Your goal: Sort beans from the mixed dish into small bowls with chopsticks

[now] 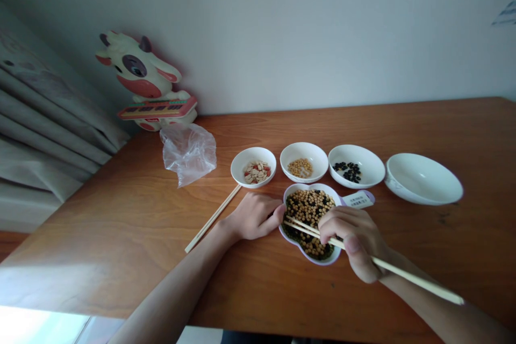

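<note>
As both bare forearms reach in from the bottom of the view, the right hand (353, 243) comes across the dish, fingers curled firmly around a pair of pale wooden chopsticks (397, 270), tips down over the beans. Can't tell from here whether anything sits between those tips! The left hand (256, 216) is half curled, fingertips right on the dish's rim, and whether it's actually gripping that rim is impossible to call.

All this plays out on a warm-toned wooden table (258, 295), set against a pale wall (258, 32), with a grey curtain (44, 118) bunched at the left. Over in the corner stands a toy cow (139, 72) carrying a toy keyboard (157, 108), and a crumpled plastic bag (188, 153) lies just in front of it.

Now the dishes! A lobed white dish with a purple rim (310, 261) sits front and centre, heaped with yellow soybeans and black beans (308, 208) over something dark green, a paper label (358, 200) at its far edge. Behind it runs a row of white bowls: a large shallow one (423, 178), one of black beans (357, 156), one of yellow soybeans (304, 150), and one of pale flakes with red bits (253, 157). A single loose chopstick (213, 219) lies just beside the left hand.
</note>
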Demonstrator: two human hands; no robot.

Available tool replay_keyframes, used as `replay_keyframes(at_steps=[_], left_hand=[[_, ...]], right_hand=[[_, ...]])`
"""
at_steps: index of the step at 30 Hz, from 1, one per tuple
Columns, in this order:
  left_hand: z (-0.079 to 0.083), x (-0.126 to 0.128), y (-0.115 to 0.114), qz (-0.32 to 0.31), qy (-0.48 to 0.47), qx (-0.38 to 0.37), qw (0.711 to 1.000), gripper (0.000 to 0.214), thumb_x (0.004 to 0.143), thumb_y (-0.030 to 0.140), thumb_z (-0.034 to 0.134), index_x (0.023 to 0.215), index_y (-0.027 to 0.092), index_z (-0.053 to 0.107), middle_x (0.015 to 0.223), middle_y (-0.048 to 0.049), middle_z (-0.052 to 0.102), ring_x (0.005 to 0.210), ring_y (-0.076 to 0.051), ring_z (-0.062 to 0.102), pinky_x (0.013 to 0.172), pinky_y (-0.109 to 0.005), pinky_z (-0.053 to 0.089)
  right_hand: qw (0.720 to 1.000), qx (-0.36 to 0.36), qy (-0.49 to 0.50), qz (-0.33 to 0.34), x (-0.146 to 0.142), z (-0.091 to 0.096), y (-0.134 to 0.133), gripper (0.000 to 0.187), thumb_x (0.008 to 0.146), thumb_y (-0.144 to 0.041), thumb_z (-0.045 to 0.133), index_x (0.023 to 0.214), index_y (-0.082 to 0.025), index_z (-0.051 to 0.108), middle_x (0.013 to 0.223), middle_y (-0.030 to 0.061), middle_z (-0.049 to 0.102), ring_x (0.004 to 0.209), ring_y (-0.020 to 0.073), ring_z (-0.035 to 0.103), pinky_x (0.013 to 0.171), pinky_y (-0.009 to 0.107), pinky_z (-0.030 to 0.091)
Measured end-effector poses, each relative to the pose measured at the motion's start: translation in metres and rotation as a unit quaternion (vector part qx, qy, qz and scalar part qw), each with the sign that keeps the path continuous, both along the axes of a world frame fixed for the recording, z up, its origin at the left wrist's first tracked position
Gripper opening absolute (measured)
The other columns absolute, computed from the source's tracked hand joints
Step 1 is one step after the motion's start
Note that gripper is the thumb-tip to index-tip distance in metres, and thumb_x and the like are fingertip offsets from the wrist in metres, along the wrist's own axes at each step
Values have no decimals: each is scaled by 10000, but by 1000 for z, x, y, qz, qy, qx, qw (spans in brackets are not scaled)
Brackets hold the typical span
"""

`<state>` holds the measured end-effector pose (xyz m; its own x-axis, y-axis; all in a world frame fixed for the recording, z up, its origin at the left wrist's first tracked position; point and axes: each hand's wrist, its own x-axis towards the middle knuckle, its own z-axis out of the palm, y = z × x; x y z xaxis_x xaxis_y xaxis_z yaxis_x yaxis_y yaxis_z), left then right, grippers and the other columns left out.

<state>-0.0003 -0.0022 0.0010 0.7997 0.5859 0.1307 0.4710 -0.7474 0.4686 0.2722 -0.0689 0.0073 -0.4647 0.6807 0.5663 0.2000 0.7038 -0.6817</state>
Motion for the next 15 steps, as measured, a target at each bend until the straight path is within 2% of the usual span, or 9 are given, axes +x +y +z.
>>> replay_keyframes(at_steps=[5, 15], left_hand=[[1, 0, -1, 6, 3, -7, 1000, 427, 1110, 359, 292, 764, 191, 479, 750, -33, 637, 638, -143, 518, 654, -278, 375], [0, 0, 0, 8, -1, -4, 1000, 425, 1109, 359, 298, 762, 191, 475, 739, -22, 623, 618, -138, 480, 630, -288, 334]], right_hand=[[1000, 8, 2, 3, 0, -2, 2, 443, 1090, -412, 328, 845, -204, 632, 779, 62, 698, 699, 207, 626, 705, 376, 437], [1000, -8, 13, -6, -2, -2, 2, 447, 1087, -399, 325, 824, -198, 626, 766, 58, 681, 689, 199, 618, 699, 366, 437]])
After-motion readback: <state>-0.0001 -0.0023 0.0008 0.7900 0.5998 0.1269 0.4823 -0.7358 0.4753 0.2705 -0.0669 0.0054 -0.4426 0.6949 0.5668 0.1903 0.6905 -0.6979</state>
